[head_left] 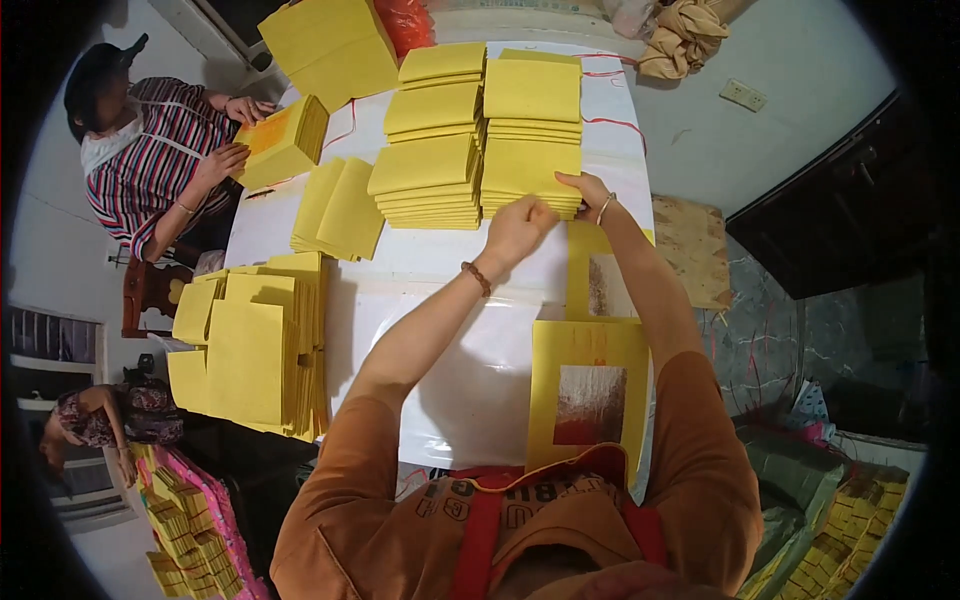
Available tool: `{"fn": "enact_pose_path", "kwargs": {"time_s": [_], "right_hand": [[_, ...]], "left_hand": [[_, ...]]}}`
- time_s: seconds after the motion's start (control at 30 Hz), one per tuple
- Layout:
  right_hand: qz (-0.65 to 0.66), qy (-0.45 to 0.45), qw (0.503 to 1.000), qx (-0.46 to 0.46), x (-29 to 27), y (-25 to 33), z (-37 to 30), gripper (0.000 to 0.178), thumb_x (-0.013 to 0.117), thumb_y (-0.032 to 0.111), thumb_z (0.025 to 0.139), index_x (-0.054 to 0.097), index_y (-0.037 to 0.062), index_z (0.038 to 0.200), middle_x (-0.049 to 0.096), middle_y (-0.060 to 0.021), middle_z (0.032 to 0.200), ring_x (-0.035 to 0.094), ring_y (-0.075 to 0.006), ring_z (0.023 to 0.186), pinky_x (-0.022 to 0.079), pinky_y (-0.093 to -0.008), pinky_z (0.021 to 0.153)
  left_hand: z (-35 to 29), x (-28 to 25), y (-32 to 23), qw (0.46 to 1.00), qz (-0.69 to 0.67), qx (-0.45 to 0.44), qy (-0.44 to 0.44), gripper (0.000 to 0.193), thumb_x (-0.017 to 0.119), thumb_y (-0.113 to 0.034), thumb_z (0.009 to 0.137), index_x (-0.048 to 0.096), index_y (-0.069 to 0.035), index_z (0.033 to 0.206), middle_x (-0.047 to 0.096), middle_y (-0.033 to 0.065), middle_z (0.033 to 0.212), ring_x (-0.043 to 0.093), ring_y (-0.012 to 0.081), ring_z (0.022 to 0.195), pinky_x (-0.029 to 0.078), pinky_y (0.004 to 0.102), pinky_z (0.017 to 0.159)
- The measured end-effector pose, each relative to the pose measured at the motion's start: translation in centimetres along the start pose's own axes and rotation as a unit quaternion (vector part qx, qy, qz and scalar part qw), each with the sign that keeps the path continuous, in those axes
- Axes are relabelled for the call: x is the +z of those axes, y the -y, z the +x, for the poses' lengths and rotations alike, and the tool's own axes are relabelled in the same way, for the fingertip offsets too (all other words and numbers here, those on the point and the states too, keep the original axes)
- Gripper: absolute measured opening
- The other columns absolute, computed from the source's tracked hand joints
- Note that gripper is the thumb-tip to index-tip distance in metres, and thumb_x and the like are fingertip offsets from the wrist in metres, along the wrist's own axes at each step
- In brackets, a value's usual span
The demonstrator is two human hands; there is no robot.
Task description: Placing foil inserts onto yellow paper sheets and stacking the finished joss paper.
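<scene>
two-handed toward desk's (pixel 460 330) right edge: left hand (pixel 520 230) curled, contents hidden; right hand (pixel 588 193) half-open on yellow stack (pixel 525 172), perhaps steadying.

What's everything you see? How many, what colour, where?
Folded stacks: about six, yellow, table middle
Fanned stack: one, yellow, beside them
Paper pile: one, yellow, table's left edge
Big block: one, yellow, far end
Orange-topped stack: one, yellow, far left
Printed sheets: at least two, yellow and brownish, near right
Table: one, white, centre
Bag: one, red, far end
Threads: several, red, on table
Cloth: one, tan, far right
Socket: one, whitish, right wall
Door: one, dark, right
Board: one, tan, right
Small bundles: many, yellow, both lower corners
Other people: two, striped and patterned tops, left
Shirt: one, orange-brown, bottom
Left hand: one, bare, at near-right folded stack
Right hand: one, bare, same stack's edge
</scene>
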State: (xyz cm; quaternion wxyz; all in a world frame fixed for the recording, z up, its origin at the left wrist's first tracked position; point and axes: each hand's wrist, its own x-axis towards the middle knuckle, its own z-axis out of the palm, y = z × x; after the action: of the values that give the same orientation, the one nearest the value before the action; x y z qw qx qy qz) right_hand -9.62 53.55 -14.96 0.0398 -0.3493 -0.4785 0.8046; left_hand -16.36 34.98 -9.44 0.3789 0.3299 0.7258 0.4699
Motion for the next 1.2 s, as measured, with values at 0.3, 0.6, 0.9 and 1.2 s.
{"fn": "enact_pose_path", "kwargs": {"time_s": [0.3,0.6,0.9,1.2], "right_hand": [[-0.008,0.011,0.999,-0.033,0.3,-0.5,0.4,0.040,0.068,0.027,0.078,0.053,0.0091,0.110,0.060,-0.0062,0.094,0.059,-0.0158,0.081,0.049,-0.0314,0.066],[-0.132,-0.205,0.968,-0.058,0.8,2.7,-4.9,0.081,0.067,0.041,0.075,0.027,0.0054,0.137,0.044,-0.0125,0.128,0.046,-0.0238,0.111,0.043,-0.0392,0.081],[-0.035,-0.071,0.991,-0.104,-6.0,0.8,-21.4,0.040,0.048,0.028,0.092,0.044,0.0115,0.129,0.053,-0.0009,0.118,0.052,-0.0107,0.102,0.046,-0.0283,0.080],[0.157,-0.054,0.979,-0.116,-6.9,-15.8,-29.3,0.050,0.040,0.039,0.095,0.035,0.0080,0.134,0.042,-0.0085,0.132,0.041,-0.0178,0.121,0.034,-0.0352,0.099]], "left_hand": [[3.6,-2.2,1.5,0.789,0.586,0.182,0.011,0.095,0.073,-0.042,0.067,0.018,-0.019,0.142,0.019,0.0247,0.142,0.017,0.0386,0.132,0.017,0.0474,0.107],[5.0,-1.8,2.8,0.777,0.599,0.196,-0.013,0.074,0.055,-0.017,0.078,0.019,-0.022,0.142,0.018,0.0249,0.142,0.017,0.0388,0.132,0.018,0.0472,0.107],[4.6,-3.1,0.1,0.758,0.619,0.204,0.028,0.079,0.055,-0.017,0.075,0.015,-0.022,0.143,0.018,0.0247,0.143,0.019,0.0382,0.132,0.019,0.0442,0.107],[-9.3,0.6,3.7,0.981,-0.022,0.182,-0.071,0.053,0.053,-0.030,0.089,0.038,-0.003,0.131,0.041,0.0219,0.131,0.042,0.0311,0.119,0.033,0.0353,0.100]]}}
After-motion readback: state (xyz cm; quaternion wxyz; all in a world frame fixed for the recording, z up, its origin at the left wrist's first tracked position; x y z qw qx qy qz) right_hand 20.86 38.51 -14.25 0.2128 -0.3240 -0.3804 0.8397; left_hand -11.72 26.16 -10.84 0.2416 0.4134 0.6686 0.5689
